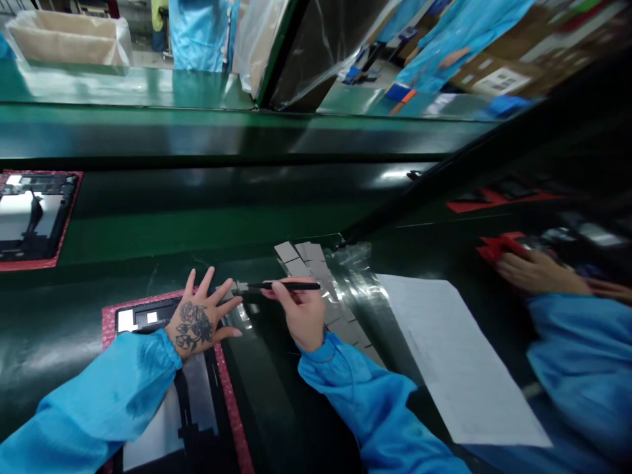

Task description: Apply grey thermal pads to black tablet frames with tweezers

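Tablet-like unit [52, 227] on pink wrap [34, 266] lay far L on green bench [207, 227]. Next R, a 2nd unit [158, 428], also wrap-backed, sat partly under L hand [198, 322], which was palm-down, fingers splayed. R hand [303, 316] gripped a blk tweezers-like tool [291, 286], tip pointing L, nr L hand. Grey strips [316, 263] lay just beside R hand, then white sheet [454, 362]; far R, co-worker's hand [540, 273] (blurry) touched smth red [501, 247].

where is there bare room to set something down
The green surface looks bare between the far-left device and the left sleeve, and beyond the left hand. Crowded: around the right hand, with its black tool and grey pieces, then the white sheet rightward.
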The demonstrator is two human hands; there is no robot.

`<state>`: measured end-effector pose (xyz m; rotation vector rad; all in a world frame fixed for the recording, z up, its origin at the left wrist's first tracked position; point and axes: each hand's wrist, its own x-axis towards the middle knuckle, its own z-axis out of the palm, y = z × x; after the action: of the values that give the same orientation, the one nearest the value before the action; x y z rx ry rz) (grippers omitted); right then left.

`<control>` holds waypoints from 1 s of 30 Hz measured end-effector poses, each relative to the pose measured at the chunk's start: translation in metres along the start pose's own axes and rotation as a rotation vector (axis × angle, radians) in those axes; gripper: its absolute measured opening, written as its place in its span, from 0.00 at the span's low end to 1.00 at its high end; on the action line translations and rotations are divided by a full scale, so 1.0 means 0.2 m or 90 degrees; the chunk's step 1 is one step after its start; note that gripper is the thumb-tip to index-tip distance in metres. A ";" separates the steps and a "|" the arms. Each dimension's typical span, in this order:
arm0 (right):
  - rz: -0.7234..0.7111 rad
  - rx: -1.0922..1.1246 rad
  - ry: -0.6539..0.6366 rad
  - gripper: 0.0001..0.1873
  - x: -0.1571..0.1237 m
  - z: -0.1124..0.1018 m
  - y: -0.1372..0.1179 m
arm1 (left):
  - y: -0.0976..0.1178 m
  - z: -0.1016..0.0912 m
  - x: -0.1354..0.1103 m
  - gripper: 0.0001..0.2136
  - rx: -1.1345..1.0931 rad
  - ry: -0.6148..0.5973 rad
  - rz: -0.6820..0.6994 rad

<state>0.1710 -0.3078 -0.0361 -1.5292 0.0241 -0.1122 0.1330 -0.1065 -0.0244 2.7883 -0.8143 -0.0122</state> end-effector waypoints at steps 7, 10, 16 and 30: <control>0.308 0.130 0.017 0.26 -0.07 0.09 -0.07 | -0.10 -0.32 -0.26 0.20 -0.087 0.148 -0.118; 0.362 0.137 -0.073 0.25 -0.19 0.22 -0.09 | -0.12 -0.29 -0.47 0.22 -0.062 0.144 -0.158; 0.325 0.113 -0.107 0.26 -0.32 0.41 -0.03 | -0.07 -0.06 -0.61 0.24 0.069 0.114 -0.165; 0.270 0.002 -0.109 0.23 -0.37 0.41 0.00 | -0.04 -0.07 -0.59 0.22 0.030 0.109 -0.195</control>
<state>0.1053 -0.2196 -0.0359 -1.4942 0.2100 0.3553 0.0391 -0.0346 -0.0198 2.8799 -0.3466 0.1930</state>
